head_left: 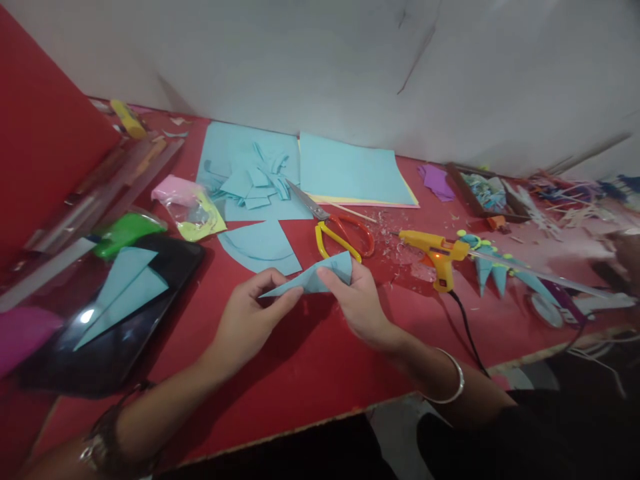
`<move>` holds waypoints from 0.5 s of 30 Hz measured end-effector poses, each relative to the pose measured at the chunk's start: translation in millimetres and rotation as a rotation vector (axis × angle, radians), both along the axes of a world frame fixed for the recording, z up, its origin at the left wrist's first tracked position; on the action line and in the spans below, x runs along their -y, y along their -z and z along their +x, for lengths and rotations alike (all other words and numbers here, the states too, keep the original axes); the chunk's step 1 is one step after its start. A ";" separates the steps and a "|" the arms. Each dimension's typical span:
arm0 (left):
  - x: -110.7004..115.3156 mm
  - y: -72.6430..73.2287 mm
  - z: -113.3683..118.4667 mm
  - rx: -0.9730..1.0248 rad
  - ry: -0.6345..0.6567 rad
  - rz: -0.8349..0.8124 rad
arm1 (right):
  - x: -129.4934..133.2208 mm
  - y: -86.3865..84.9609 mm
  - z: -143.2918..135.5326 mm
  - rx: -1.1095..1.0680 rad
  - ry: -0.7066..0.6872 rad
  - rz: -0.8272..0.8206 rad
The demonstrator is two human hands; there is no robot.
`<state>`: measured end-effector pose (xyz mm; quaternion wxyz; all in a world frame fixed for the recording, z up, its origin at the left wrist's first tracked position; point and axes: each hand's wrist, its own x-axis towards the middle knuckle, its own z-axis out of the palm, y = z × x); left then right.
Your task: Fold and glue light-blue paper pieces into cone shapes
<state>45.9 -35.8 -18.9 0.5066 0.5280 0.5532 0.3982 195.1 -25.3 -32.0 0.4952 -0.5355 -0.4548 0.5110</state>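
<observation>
A piece of light blue paper (pixel 320 275), bent along its length and tapering to a point on the left, is held between both hands above the red table. My left hand (pixel 255 307) pinches the pointed end with thumb and fingers. Around the wider right end my right hand (pixel 361 300) is closed, its thumb lying on top. Just beyond the hands lie scissors (pixel 325 217) with one yellow and one red handle. Next to them is a cut curved blue paper piece (pixel 263 247) with a line along its arc.
Blue sheets (pixel 350 167) and paper scraps (pixel 255 177) lie near the wall. A yellow glue gun (pixel 435 253) with a lit orange light stands right, its cord over the edge. Folded blue cones (pixel 493 267) lie beyond it. Left, a black tablet-like slab (pixel 125 353) bears blue paper triangles (pixel 120 287).
</observation>
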 end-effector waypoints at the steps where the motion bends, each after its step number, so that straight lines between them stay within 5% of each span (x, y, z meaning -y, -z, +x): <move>1: 0.0 -0.3 0.0 0.015 -0.007 -0.015 | -0.4 0.8 0.8 0.003 0.003 0.005; 8: -0.3 5.0 -2.3 0.144 -0.105 -0.118 | -1.9 6.7 2.2 -0.043 -0.057 0.013; 15: -3.2 5.5 -5.1 0.112 -0.215 -0.006 | -3.5 6.0 2.6 -0.057 -0.114 0.033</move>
